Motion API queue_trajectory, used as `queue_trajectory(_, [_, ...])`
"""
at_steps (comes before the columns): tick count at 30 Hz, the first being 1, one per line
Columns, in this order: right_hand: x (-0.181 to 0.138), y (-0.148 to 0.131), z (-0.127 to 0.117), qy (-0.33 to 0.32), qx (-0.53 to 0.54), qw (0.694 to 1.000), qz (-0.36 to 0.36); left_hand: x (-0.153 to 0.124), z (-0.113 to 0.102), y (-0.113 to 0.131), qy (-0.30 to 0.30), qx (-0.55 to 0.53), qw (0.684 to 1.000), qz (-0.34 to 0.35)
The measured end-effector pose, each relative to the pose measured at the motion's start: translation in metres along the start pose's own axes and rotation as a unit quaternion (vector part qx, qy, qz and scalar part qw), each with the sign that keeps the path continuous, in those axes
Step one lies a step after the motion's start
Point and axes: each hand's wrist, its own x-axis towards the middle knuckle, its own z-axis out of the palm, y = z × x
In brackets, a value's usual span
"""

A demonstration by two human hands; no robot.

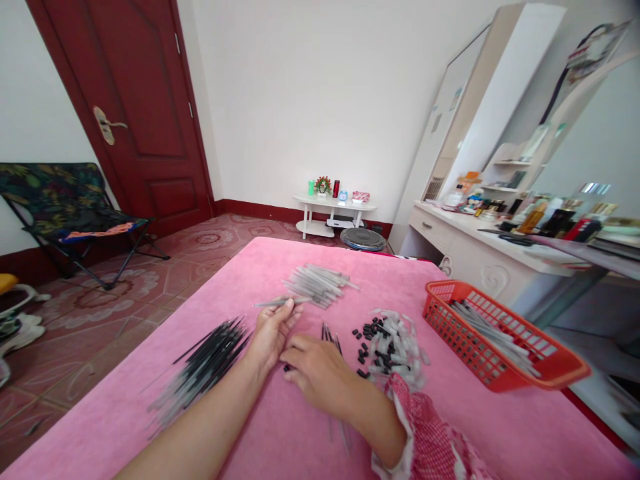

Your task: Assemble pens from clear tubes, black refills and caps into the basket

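My left hand (274,328) is closed in a pinch around a slim, clear pen barrel (266,304), which points to the left. Close beside it, my right hand (320,370) has its fingers curled together on a small black pen plug (287,368). Beyond my hands lies a heap of clear pen barrels (320,283). To the left is a spread pile of black-inked pen refills (210,363). A few more refills (327,333) lie partly hidden under my right hand and forearm. On the right, clear pen caps (403,340) are mixed with small black plugs (373,328).
The pink cloth-covered table (270,433) bears everything. A red plastic basket (500,347) with a bundle of pens (493,333) stands at its right edge. A dressing table (450,233) with bottles is beyond; a folding chair (75,207) stands left, near a dark red door (135,100).
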Motion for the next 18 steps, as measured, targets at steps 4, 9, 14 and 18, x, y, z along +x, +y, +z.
queue_trajectory(4, [0.0,-0.001,0.006,-0.005,-0.007,0.999,-0.052,0.002,-0.002,0.003,-0.004,-0.008,1.0,0.007])
queue_trajectory(9, [0.001,0.003,0.012,-0.015,-0.023,0.997,-0.07,0.002,-0.004,0.003,-0.009,-0.009,1.0,0.0])
queue_trajectory(14, [0.0,0.005,0.015,-0.002,-0.028,0.999,-0.018,-0.001,-0.003,0.001,-0.019,-0.001,1.0,-0.005])
queue_trajectory(18, [0.002,0.011,0.003,0.039,0.017,0.996,0.072,-0.002,-0.001,0.0,-0.02,0.006,1.0,-0.01])
